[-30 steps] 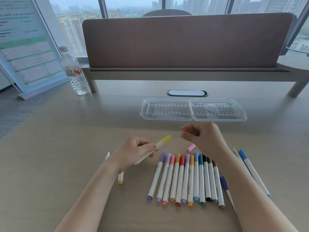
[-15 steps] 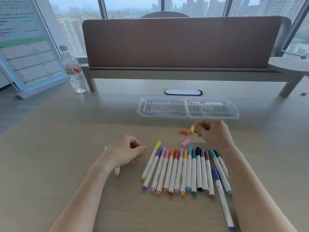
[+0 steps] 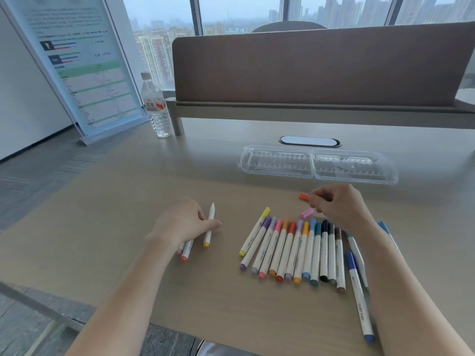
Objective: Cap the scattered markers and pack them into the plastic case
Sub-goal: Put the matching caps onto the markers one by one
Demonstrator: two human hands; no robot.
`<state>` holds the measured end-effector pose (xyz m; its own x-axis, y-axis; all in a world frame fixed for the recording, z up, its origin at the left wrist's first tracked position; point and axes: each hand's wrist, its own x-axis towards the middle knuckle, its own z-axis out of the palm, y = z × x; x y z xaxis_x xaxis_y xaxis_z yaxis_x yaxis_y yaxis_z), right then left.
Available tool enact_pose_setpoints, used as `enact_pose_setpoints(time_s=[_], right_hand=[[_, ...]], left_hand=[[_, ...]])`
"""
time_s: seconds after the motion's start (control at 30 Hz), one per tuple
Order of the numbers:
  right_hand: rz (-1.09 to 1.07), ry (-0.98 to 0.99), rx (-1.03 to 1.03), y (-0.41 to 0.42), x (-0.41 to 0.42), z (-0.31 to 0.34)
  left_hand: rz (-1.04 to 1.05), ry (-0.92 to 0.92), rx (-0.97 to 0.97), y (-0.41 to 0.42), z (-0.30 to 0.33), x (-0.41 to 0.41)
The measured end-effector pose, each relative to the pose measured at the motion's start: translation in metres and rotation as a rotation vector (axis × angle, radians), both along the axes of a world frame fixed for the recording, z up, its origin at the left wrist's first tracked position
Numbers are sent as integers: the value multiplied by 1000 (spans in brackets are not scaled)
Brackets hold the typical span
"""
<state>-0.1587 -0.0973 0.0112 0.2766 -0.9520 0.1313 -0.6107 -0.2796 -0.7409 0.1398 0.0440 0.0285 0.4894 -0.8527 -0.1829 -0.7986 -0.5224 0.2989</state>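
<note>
An open clear plastic case [image 3: 318, 164] lies at the back of the table with nothing in its slots. In front of it sits a row of several capped markers [image 3: 290, 250]. A blue marker [image 3: 359, 296] lies apart at the right. My left hand [image 3: 185, 222] holds an uncapped marker with a yellow end [image 3: 209, 224] between thumb and fingers, and two more markers [image 3: 185, 251] poke out from under it. My right hand [image 3: 339, 206] has its fingers curled tight beside a loose orange cap [image 3: 304, 197] and a pink cap [image 3: 306, 213]. The yellow cap seen earlier is now hidden in those fingers.
A water bottle [image 3: 155, 104] stands at the back left beside a standing poster board [image 3: 84, 65]. A brown divider panel [image 3: 308, 68] runs along the back, with an oval cable port [image 3: 309, 141] in front of it. The table's edge runs diagonally on the left.
My left hand laid the capped yellow marker onto the row and took an uncapped one further left. My right hand reached to the loose caps and the yellow cap left the table.
</note>
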Motion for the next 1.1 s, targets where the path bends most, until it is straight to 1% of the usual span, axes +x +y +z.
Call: enact_pose_setpoints(time_s=[0.07,0.17,0.27,0.37,0.47,0.53,0.6,0.7,0.77,0.8,0.93,1.0,1.1], right_hand=[[7,5,-6,1,-2,0],[-17,-13,-6,-1,-7,-2],[-82,-32,-5,-7,-13,-5],[-149,-67,1,-13,-19,-8],[-208,-97,3,-18,-25,-10],[-214,-61,-23,-21,-28,-13],[-159,35,-49,-26,-27,-15],[26,240,-73,-34,-21,-22],[99,354,-87,-39,-16,-27],[102,373,-89,-40,-13,-27],[76,342,-141,-43,-9,-26],[70,326,-147,-42,-10,-26],[56,361,-133,-36,-11,-25]], left_hand=[[-31,-63,18,-4,-1,-6],[-52,-106,3,-13,-1,-15],[-72,-96,-48,-22,-2,-22],[-84,-55,-159,-32,-4,-29],[-107,69,-299,-45,-8,-37],[-157,192,-385,-52,-12,-42],[-204,374,-436,-57,-16,-45],[-218,660,-427,-58,-19,-46],[-200,825,-419,-56,-19,-48],[-196,875,-413,-54,-18,-49],[-194,1006,-421,-48,-18,-50],[-193,1044,-431,-46,-18,-50],[-189,1063,-452,-45,-18,-50]])
